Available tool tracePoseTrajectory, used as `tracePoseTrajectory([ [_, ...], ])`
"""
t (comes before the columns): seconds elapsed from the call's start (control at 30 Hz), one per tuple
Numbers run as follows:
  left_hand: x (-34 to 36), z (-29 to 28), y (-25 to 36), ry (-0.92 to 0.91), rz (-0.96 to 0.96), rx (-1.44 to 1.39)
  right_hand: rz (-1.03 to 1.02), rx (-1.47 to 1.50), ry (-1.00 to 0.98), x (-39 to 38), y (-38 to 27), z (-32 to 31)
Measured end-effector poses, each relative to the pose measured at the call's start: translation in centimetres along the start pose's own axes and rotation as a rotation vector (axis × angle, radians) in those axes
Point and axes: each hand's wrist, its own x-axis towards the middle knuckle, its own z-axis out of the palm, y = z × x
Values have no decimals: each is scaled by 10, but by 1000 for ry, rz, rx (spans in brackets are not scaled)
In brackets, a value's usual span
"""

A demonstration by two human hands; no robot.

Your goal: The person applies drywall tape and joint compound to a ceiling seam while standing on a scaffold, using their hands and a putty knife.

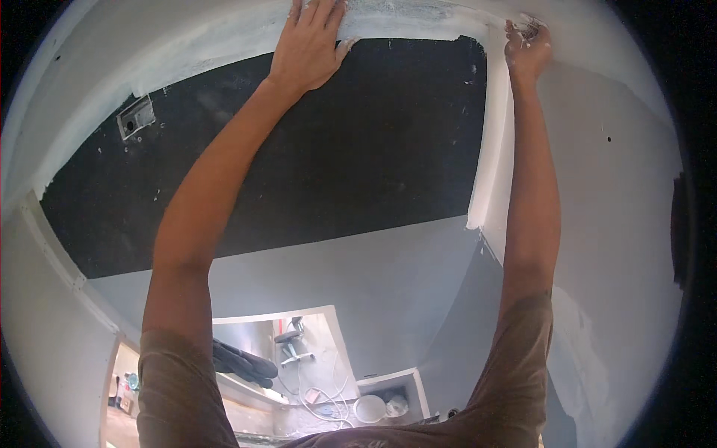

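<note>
Both my arms reach up high. My left hand (308, 48) lies spread on the white-coated band (209, 61) along the upper edge of a dark wall panel (366, 142), with white smears on its thumb. At the upper right corner, my right hand (527, 51) is closed, fingers curled and streaked with white paste. Something greyish and white-smeared shows between those fingers, too small to name. It is close to the pale wall surface, beside the white vertical strip (494, 127) that borders the dark panel.
A wall box (137, 118) is set in the dark panel's left part. Grey wall (358, 272) runs beneath it. Far below are a swivel chair base (297, 355), loose white cable (328, 403), a round white bucket (370, 408) and a dark padded object (243, 364).
</note>
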Motion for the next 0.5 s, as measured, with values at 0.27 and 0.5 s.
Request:
tracePoseTrajectory([
  [0.27,3,0,3,30,-8,26,15,47,76,-25,-1,22],
  [0.5,6,1,5,32,-12,76,210,482,39,-22,21,38],
])
